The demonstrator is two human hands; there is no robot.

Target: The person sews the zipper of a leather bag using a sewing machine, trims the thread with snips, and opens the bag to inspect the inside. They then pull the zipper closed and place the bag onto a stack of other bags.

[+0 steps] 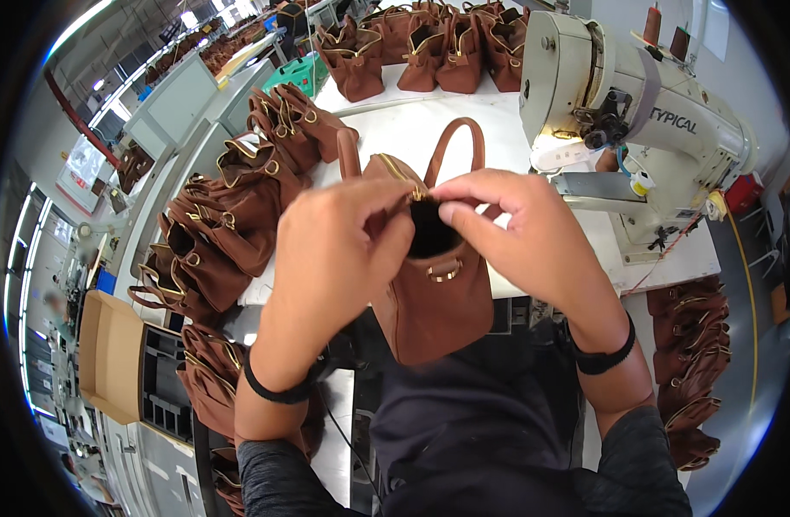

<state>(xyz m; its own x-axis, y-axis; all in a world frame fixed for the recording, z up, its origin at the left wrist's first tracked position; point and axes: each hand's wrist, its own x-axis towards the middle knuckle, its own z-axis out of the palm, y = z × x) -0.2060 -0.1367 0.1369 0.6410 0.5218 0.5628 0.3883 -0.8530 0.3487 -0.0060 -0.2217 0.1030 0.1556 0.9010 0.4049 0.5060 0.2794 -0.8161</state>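
Observation:
A brown handbag (447,314) stands in front of me at the table's near edge, its mouth partly open and dark inside. Two upright handles (460,138) rise behind my fingers, and a gold ring (444,272) hangs on the side facing me. My left hand (336,246) is closed, thumb and fingers pinching the gold zipper (418,194) at the left of the opening. From the other side my right hand (526,226) pinches the zipper's edge with thumb and forefinger. The fingertips partly hide the zipper's end, so the slider cannot be made out clearly.
A cream sewing machine (619,95) stands on the white table (395,129) at the right. Brown handbags line the left (248,185) and back (447,52) of the table; more hang at the lower right (688,370). An open cardboard box (111,358) is at left.

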